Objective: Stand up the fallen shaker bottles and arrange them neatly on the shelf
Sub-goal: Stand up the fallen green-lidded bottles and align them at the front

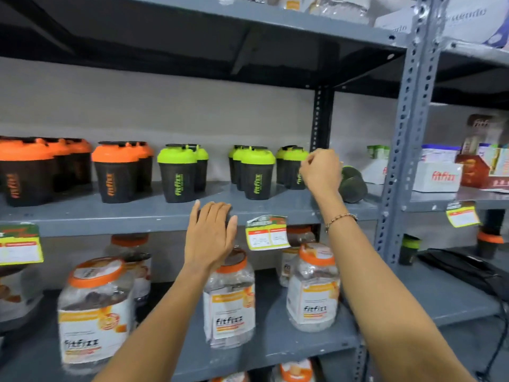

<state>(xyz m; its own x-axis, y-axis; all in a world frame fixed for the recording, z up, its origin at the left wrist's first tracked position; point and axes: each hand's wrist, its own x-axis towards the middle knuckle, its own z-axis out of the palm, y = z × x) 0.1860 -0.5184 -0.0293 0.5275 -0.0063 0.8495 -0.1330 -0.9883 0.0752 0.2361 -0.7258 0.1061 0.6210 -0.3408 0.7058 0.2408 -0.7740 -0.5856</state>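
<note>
Black shaker bottles stand on the grey middle shelf (pixel 154 216): orange-lidded ones (pixel 115 172) at the left, green-lidded ones (pixel 179 172) in the middle and further right (pixel 257 172). Two dark shakers (pixel 354 186) lie on their sides at the shelf's right end, bases toward me. My right hand (pixel 321 172) is raised with its fingers curled together beside the rightmost standing green-lidded shaker (pixel 293 166), just left of the fallen ones; I cannot tell if it touches the lid. My left hand (pixel 210 235) lies flat, fingers spread, over the shelf's front edge.
A perforated grey upright (pixel 407 150) bounds the shelf on the right; behind it are white boxes (pixel 438 177). Price tags (pixel 267 234) hang from the shelf edge. Large clear jars with orange lids (pixel 95 307) fill the shelf below. Another shelf hangs close overhead.
</note>
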